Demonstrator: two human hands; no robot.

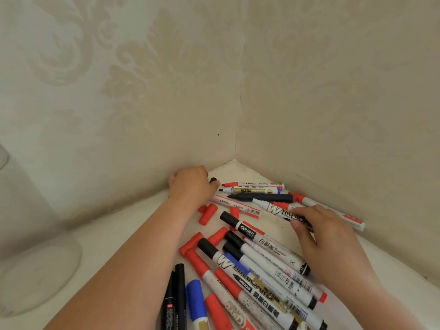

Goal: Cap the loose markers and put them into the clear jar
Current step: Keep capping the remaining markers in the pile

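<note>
Head view, the only one supplied. Markers lie scattered over the white table (123,234) in the corner formed by two papered walls (119,91); several far ones are uncapped, including a black uncapped marker (262,198) and a white "WHITEBOARD" marker (276,209). Loose red caps (208,214) sit just left of the pile. The clear jar (28,234) stands at the far left edge, well apart from the pile; I see nothing inside it.

My left hand (191,184) is at the far corner, fingers curled down beside a black cap (213,180). I cannot tell whether it pinches that cap or only touches it. My right hand (321,231) lies with fingers relaxed and spread, fingertips resting on the "WHITEBOARD" marker, not closed round it.

Step in hand, as I judge it: the first capping, selecting cap and marker. Next move calls for a matching cap in one hand, the bare marker gripped in the other, and the tip aligned with the cap mouth before pressing.
</note>
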